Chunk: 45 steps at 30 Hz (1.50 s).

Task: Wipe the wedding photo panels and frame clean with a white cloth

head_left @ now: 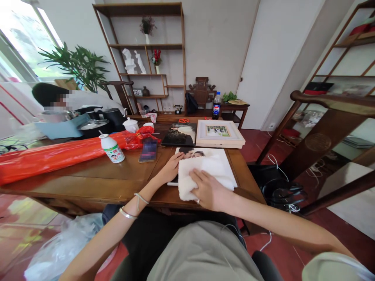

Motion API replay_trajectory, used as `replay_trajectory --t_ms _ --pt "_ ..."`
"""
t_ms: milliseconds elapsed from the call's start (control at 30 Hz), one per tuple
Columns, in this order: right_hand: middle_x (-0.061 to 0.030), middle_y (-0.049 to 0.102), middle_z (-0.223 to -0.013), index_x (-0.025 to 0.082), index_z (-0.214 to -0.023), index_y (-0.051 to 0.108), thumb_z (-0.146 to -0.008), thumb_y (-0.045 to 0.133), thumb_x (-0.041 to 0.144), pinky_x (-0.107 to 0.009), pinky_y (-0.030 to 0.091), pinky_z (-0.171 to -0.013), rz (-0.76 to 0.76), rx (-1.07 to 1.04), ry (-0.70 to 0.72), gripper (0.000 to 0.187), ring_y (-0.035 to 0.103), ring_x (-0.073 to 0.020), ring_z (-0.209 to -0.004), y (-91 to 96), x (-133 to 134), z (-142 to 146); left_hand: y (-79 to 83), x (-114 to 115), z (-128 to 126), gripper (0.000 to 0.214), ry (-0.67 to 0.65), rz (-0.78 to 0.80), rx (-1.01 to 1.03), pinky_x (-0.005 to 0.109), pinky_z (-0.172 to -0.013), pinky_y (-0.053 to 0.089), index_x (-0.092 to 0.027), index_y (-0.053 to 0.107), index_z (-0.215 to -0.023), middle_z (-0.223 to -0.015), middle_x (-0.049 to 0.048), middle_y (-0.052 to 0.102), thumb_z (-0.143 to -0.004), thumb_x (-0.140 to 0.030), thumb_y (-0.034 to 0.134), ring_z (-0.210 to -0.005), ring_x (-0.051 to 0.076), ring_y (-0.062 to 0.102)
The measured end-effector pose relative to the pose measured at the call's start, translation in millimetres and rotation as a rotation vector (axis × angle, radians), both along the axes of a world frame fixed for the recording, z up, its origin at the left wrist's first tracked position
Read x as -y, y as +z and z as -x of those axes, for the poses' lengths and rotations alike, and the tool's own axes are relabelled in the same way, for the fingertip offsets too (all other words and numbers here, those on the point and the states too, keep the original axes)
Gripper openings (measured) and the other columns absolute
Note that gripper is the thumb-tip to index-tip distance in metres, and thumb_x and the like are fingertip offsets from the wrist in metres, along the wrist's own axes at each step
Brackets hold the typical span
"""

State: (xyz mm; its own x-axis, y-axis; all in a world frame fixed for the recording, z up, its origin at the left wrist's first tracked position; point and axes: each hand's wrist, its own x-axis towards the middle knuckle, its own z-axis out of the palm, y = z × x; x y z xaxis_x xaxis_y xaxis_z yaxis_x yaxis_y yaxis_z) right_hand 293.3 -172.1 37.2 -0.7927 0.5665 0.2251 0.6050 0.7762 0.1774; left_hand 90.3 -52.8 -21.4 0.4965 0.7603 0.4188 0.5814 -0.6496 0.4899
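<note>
A photo panel (pixel 227 166) with a portrait print lies flat on the wooden table in front of me. Over its near part is a folded, fluffy white towel (pixel 187 177). My right hand (pixel 208 190), a ring on one finger, grips the towel from above and presses it against the panel. At the panel's left side my left hand (pixel 171 169) lies with its fingers stretched onto the print, touching the towel's edge. Behind the panel are a dark photo panel (pixel 171 136) and a white framed photo (pixel 202 136).
Left on the table (pixel 123 183) stand a white bottle (pixel 111 148), a phone (pixel 148 150) and a long red plastic-wrapped bundle (pixel 67 150). A cola bottle (pixel 216 106) rises behind the frame. A wooden chair (pixel 319 136) is at right. Another person (pixel 88 99) leans over at the far left.
</note>
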Motion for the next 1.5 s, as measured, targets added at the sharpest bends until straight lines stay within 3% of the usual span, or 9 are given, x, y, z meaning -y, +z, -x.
replay_trajectory --t_ms 100,400,533,800,900,1133,1233,1333,1500 --pt "-0.0219 0.045 -0.128 0.011 -0.092 0.067 -0.076 0.057 0.024 -0.047 0.034 -0.096 0.003 -0.015 -0.022 0.023 0.04 -0.0343 -0.12 -0.8 -6.3 -2.8 0.0 -0.1 -0.2 0.043 -0.001 -0.002 0.008 0.043 -0.109 0.027 -0.016 0.046 -0.129 -0.138 0.0114 0.042 -0.089 -0.026 0.034 -0.13 0.023 0.034" --pt "-0.0175 0.048 -0.128 0.011 -0.103 0.065 -0.082 0.051 0.021 -0.046 0.033 -0.098 -0.105 0.019 -0.288 0.027 0.041 -0.0327 -0.12 9.2 -88.7 -30.8 -5.3 -1.6 -2.8 0.043 0.046 -0.037 0.015 0.043 -0.109 0.026 -0.012 0.046 -0.127 -0.137 0.0134 0.043 -0.089 -0.025 0.032 -0.129 0.022 0.037" --pt "-0.0171 0.047 -0.13 0.012 -0.1 0.066 -0.082 0.051 0.024 -0.041 0.041 -0.09 -0.053 0.06 -0.298 0.027 0.043 -0.0333 -0.117 11.1 -73.5 -27.1 -5.0 -0.7 -3.5 0.043 0.054 -0.036 0.018 0.043 -0.11 0.026 -0.013 0.046 -0.127 -0.137 0.0127 0.043 -0.089 -0.025 0.031 -0.129 0.022 0.036" --pt "-0.0212 0.04 -0.135 0.011 -0.089 0.069 -0.076 0.058 0.027 -0.05 0.036 -0.095 -0.008 0.049 -0.179 0.023 0.036 -0.0391 -0.122 2.0 10.3 -7.6 1.8 3.2 -2.8 0.043 0.032 -0.034 -0.003 0.04 -0.11 0.026 -0.012 0.045 -0.128 -0.138 0.0133 0.041 -0.09 -0.025 0.031 -0.13 0.021 0.035" --pt "-0.0189 0.04 -0.137 0.013 -0.094 0.069 -0.077 0.058 0.024 -0.049 0.033 -0.099 -0.008 0.024 -0.155 0.023 0.034 -0.0364 -0.125 0.7 4.2 -13.3 1.9 3.3 -3.4 0.044 0.032 -0.029 0.002 0.041 -0.11 0.026 -0.011 0.045 -0.128 -0.138 0.0142 0.041 -0.09 -0.025 0.031 -0.13 0.022 0.035" --pt "-0.0183 0.047 -0.132 0.011 -0.095 0.068 -0.081 0.056 0.021 -0.044 0.034 -0.1 -0.032 -0.022 -0.215 0.021 0.041 -0.0301 -0.123 7.0 -73.2 -48.7 -0.4 2.4 -4.2 0.043 0.056 -0.009 0.001 0.042 -0.11 0.026 -0.012 0.046 -0.127 -0.137 0.0129 0.042 -0.089 -0.026 0.031 -0.13 0.022 0.035" --pt "-0.0187 0.05 -0.128 0.01 -0.091 0.069 -0.082 0.053 0.018 -0.04 0.039 -0.096 -0.042 -0.004 -0.204 0.019 0.045 -0.0281 -0.12 10.4 -89.0 -59.3 -0.5 3.0 -4.0 0.043 0.056 -0.011 0.002 0.041 -0.11 0.026 -0.013 0.047 -0.127 -0.137 0.0125 0.043 -0.089 -0.026 0.031 -0.13 0.022 0.035" --pt "-0.0207 0.049 -0.128 0.009 -0.091 0.068 -0.081 0.053 0.014 -0.039 0.042 -0.092 -0.065 0.054 -0.209 0.019 0.046 -0.0296 -0.119 11.8 -80.5 -58.1 -0.1 3.6 -4.1 0.043 0.055 -0.013 0.004 0.041 -0.11 0.025 -0.013 0.047 -0.127 -0.137 0.0125 0.042 -0.089 -0.026 0.031 -0.129 0.022 0.036" --pt "-0.0225 0.048 -0.127 0.01 -0.09 0.068 -0.078 0.054 0.014 -0.044 0.042 -0.091 -0.06 0.101 -0.188 0.018 0.048 -0.0339 -0.115 12.4 -26.2 -38.5 2.0 4.3 -4.5 0.044 0.057 -0.005 -0.003 0.041 -0.11 0.025 -0.011 0.046 -0.127 -0.138 0.0136 0.042 -0.089 -0.025 0.031 -0.13 0.022 0.035"
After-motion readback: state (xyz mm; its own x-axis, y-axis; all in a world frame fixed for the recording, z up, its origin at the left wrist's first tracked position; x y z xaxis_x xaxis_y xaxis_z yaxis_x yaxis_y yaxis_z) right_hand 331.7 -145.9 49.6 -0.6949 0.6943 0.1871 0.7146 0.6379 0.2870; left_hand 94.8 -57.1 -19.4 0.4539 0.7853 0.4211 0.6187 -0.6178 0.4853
